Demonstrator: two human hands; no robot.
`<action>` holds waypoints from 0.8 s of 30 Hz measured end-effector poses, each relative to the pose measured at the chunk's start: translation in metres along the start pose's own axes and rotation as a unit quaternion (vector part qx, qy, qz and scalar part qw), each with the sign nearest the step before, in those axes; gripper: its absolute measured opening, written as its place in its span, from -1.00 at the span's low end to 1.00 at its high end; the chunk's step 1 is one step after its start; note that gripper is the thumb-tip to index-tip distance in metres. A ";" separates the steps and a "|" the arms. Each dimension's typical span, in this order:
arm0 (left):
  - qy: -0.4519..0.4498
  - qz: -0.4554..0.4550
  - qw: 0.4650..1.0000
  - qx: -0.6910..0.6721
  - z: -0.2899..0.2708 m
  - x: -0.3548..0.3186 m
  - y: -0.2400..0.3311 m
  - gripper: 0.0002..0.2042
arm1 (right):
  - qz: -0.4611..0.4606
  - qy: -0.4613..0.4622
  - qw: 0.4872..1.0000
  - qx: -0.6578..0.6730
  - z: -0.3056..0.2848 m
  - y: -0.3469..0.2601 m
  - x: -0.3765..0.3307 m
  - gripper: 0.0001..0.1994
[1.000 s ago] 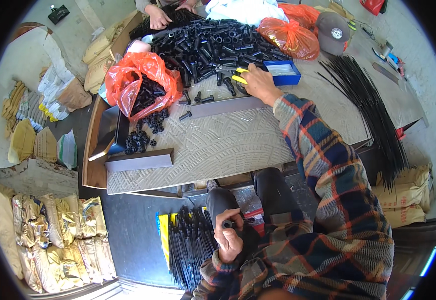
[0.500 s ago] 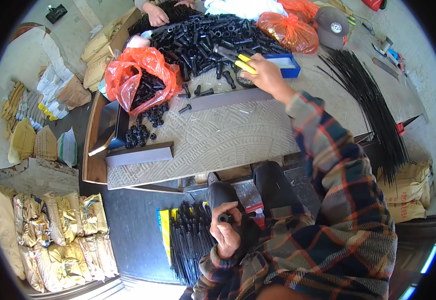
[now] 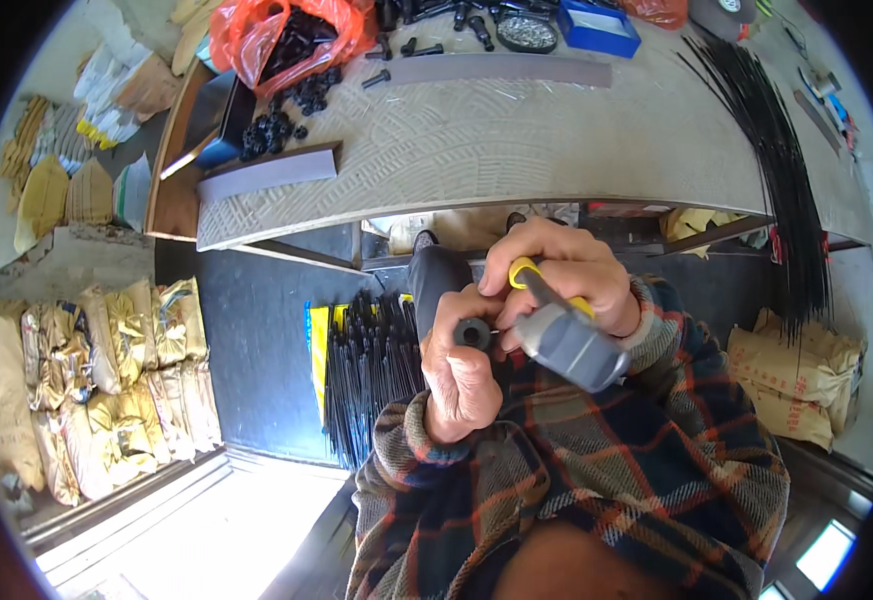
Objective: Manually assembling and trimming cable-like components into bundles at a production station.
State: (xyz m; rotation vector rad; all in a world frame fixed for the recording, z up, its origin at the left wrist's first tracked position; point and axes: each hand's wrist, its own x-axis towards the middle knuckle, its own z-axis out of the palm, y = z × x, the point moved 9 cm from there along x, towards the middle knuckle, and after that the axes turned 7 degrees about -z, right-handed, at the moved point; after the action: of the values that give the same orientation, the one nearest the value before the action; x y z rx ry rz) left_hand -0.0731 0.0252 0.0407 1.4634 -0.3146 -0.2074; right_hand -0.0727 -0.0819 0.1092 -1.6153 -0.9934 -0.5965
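My left hand (image 3: pixel 461 370) is closed around a black tubular plastic part (image 3: pixel 472 333), its round hollow end facing up. Right beside it, my right hand (image 3: pixel 566 275) grips yellow-handled pliers (image 3: pixel 571 345), whose grey metal head is slightly blurred. The fingertips of both hands meet at the part, and a thin light-coloured bit, too small to name, shows between them. Both hands are above my lap, in front of the table. On the table stand a round dish of small metal pieces (image 3: pixel 526 33) and a blue box (image 3: pixel 599 27).
The table (image 3: pixel 556 140) holds a red plastic bag (image 3: pixel 246 40) of black parts, metal strips (image 3: pixel 271 175) and a bundle of long black rods (image 3: pixel 781 170). More black rods (image 3: pixel 366 370) stand beside my leg. Filled sacks (image 3: pixel 86 380) lie left; others (image 3: pixel 791 385) lie right.
My right hand has come back from the dish on the table to my left hand, bringing the pliers. My view has tilted down, so the far side of the table has left the picture.
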 end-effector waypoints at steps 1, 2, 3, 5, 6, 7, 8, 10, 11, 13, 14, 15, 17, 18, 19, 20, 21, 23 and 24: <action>0.010 0.014 1.000 0.008 -0.001 -0.003 -0.001 -0.41 | -0.002 -0.002 1.000 0.004 0.001 -0.002 0.002 -0.81; 0.019 0.029 0.999 0.016 -0.002 -0.006 0.001 -0.42 | -0.015 -0.012 1.000 0.004 0.003 -0.006 0.005 -0.82; 0.020 0.030 0.999 0.017 -0.002 -0.008 0.005 -0.42 | -0.026 -0.021 0.999 0.002 0.005 -0.008 0.005 -0.81; 0.013 -0.009 0.999 0.029 0.001 -0.010 0.008 -0.43 | -0.041 -0.028 0.999 -0.003 0.007 -0.011 0.004 -0.79; 0.008 -0.021 1.000 -0.016 0.001 -0.013 0.002 -0.44 | -0.030 -0.028 0.999 -0.003 0.007 -0.011 0.003 -0.79; 0.007 -0.020 1.000 -0.017 0.002 -0.015 -0.003 -0.44 | -0.019 -0.029 0.999 -0.003 0.007 -0.011 0.002 -0.79; 0.015 0.004 0.999 -0.035 0.000 -0.017 -0.003 -0.41 | -0.020 -0.029 0.999 -0.005 0.008 -0.012 0.001 -0.79; 0.041 0.002 0.998 -0.036 -0.002 -0.020 -0.005 -0.28 | -0.015 -0.001 1.000 0.014 0.006 -0.010 -0.004 -0.79; 0.042 0.002 0.998 -0.036 -0.003 -0.020 -0.003 -0.28 | -0.015 -0.001 1.000 0.015 0.008 -0.011 -0.005 -0.79; 0.016 0.036 0.999 -0.024 0.001 -0.016 0.004 -0.41 | 0.032 0.033 0.999 0.026 0.010 -0.005 -0.008 -0.83; 0.051 0.053 0.997 -0.014 0.000 -0.016 0.005 -0.41 | 0.032 0.037 0.998 0.029 0.013 -0.005 -0.009 -0.85; 0.052 0.054 0.997 -0.014 -0.001 -0.015 0.007 -0.41 | 0.031 0.036 0.998 0.029 0.019 -0.006 -0.013 -0.85; 0.081 0.081 0.992 0.053 -0.008 -0.017 0.010 -0.41 | 0.048 0.112 0.992 -0.020 0.021 0.000 -0.027 -0.71; 0.079 0.127 0.982 0.116 -0.008 -0.011 0.023 -0.41 | 0.043 0.143 0.988 -0.037 0.021 -0.003 -0.024 -0.70; 0.082 0.126 0.982 0.116 -0.010 -0.011 0.020 -0.41 | 0.058 0.167 0.984 -0.010 0.025 0.000 -0.025 -0.86; 0.099 0.118 0.983 0.102 -0.015 -0.011 0.015 -0.42 | 0.060 0.162 0.985 -0.017 0.028 0.001 -0.024 -0.86; 0.116 0.111 0.983 0.088 -0.021 -0.012 0.013 -0.43 | 0.061 0.158 0.985 -0.024 0.031 0.001 -0.021 -0.85; 0.098 0.073 0.990 0.071 -0.027 -0.010 0.006 -0.42 | 0.064 0.116 0.987 -0.088 0.026 -0.001 -0.021 -0.84; 0.089 0.058 0.994 0.003 -0.033 -0.007 -0.009 -0.41 | 0.068 0.072 0.983 -0.154 0.022 0.000 -0.023 -0.84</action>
State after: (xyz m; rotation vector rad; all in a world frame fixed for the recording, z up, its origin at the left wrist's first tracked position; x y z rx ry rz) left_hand -0.0684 0.0572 0.0290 1.4537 -0.2550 0.0183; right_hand -0.0871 -0.0679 0.0849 -1.8645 -0.7021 -0.7898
